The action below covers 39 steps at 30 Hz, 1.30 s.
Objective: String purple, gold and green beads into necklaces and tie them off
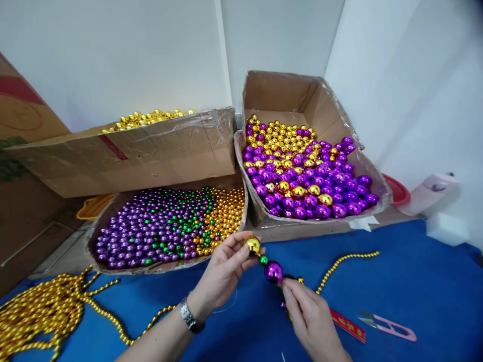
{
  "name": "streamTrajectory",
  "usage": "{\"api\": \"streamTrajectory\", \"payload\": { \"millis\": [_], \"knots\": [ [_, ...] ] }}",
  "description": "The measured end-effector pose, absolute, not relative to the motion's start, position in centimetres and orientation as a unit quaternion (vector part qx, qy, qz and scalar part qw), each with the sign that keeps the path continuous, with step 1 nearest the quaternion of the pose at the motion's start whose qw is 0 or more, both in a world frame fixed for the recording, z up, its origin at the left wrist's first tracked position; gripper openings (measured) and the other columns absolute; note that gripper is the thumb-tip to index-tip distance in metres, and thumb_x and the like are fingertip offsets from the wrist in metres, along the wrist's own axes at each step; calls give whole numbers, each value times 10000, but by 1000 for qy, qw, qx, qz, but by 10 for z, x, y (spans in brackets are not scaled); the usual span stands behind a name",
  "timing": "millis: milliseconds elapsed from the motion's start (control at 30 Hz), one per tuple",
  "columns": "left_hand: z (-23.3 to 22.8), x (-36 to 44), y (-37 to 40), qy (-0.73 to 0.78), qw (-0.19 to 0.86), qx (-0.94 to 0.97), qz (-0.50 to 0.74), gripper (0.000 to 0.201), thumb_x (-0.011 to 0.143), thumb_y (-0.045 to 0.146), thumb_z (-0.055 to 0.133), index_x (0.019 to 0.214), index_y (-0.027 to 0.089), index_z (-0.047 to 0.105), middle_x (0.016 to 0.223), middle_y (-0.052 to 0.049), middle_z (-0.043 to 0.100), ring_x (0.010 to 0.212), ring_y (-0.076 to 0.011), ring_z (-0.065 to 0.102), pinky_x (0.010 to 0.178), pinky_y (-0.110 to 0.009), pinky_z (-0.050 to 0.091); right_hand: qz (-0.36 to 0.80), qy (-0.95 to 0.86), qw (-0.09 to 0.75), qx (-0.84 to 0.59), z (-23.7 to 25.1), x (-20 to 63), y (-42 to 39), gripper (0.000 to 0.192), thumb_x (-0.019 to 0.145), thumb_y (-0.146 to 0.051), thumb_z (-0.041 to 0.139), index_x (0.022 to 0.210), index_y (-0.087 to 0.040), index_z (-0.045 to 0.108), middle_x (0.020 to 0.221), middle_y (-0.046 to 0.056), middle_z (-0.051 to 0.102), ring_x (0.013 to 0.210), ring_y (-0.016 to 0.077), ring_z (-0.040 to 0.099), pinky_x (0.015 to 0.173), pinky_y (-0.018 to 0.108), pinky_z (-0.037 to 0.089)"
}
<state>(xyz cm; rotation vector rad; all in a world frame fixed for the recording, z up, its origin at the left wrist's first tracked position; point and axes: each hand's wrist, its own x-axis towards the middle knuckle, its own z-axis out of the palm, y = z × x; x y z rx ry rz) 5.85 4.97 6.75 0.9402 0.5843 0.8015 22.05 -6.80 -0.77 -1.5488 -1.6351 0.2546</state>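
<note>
My left hand [230, 266], with a metal watch on its wrist, is closed around a large gold bead [252, 245]. Beside that bead on the same string come a small green bead [263, 259] and a large purple bead [273, 272]. My right hand [307, 311] pinches the string just below the purple bead. More beads of the strand show partly behind the right fingers. A thin clear thread [230, 304] curves beneath my left hand.
A cardboard box [260, 213] holds large purple and gold beads; another box [90, 246] holds small purple, green and gold ones. Gold bead strands [45, 311] lie on the blue cloth [396, 281]. Pink-handled thread snips [392, 327] and a red strip [349, 326] lie at right.
</note>
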Motion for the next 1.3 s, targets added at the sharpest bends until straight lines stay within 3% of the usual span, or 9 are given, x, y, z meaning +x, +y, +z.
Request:
{"api": "streamTrajectory", "payload": {
  "millis": [133,300,467,567,667,800,833,1000,1300],
  "knots": [
    [67,55,49,276,748,473,374,298,819,234,632,1109,181,592,1195,-134,596,1038,-244,591,902,-374,455,138,-632,433,-628,-7,221,-68,227,949,-260,384,1007,-204,596,856,59,677,742,160,653,665,226,495],
    [62,54,47,284,761,442,380,288,814,251,635,1094,195,595,1120,-119,619,989,-232,608,875,-382,473,306,-522,463,-648,-10,213,-71,360,955,-398,348,1244,-218,466,759,22,642,623,137,619,565,205,490],
    [66,53,39,310,710,518,362,303,785,269,664,1075,199,607,1014,-90,645,902,-194,608,802,-321,492,441,-423,549,-570,-17,200,-68,478,937,-486,347,1337,-223,359,755,11,613,680,143,614,685,268,508],
    [80,44,44,289,692,572,333,324,807,283,633,1119,201,604,1070,-92,640,949,-197,600,828,-303,478,471,-396,579,-535,-17,200,-66,481,923,-482,397,1332,-233,357,726,2,600,666,138,602,669,260,496],
    [94,26,71,307,595,669,322,319,857,305,554,1154,195,594,1132,-100,632,1005,-213,596,837,-296,471,482,-397,590,-512,-14,206,-67,474,929,-454,410,1347,-246,327,723,-1,598,683,134,592,675,250,488],
    [95,-6,132,411,242,856,200,287,883,318,467,1094,192,616,1061,-78,672,897,-202,628,755,-278,471,481,-418,580,-507,-13,214,-71,467,946,-427,387,1364,-242,293,757,12,614,721,139,593,704,257,492],
    [93,-14,147,420,211,866,172,266,869,299,480,1048,185,639,1021,-80,686,863,-211,634,744,-288,465,478,-421,578,-510,-13,215,-72,463,949,-423,381,1364,-239,292,762,15,616,727,140,594,707,258,492],
    [83,-39,184,398,162,901,56,125,767,214,573,813,207,689,777,-30,709,689,-181,632,671,-256,437,469,-437,567,-518,-15,219,-74,470,956,-408,365,1380,-225,276,764,30,625,732,153,609,698,277,505],
    [60,-53,177,372,74,925,-31,141,742,134,554,812,208,651,809,-69,666,832,-217,588,699,-268,427,466,-446,553,-527,-20,219,-73,448,962,-401,348,1373,-234,289,770,28,627,735,154,618,699,279,515]
  ]
}}
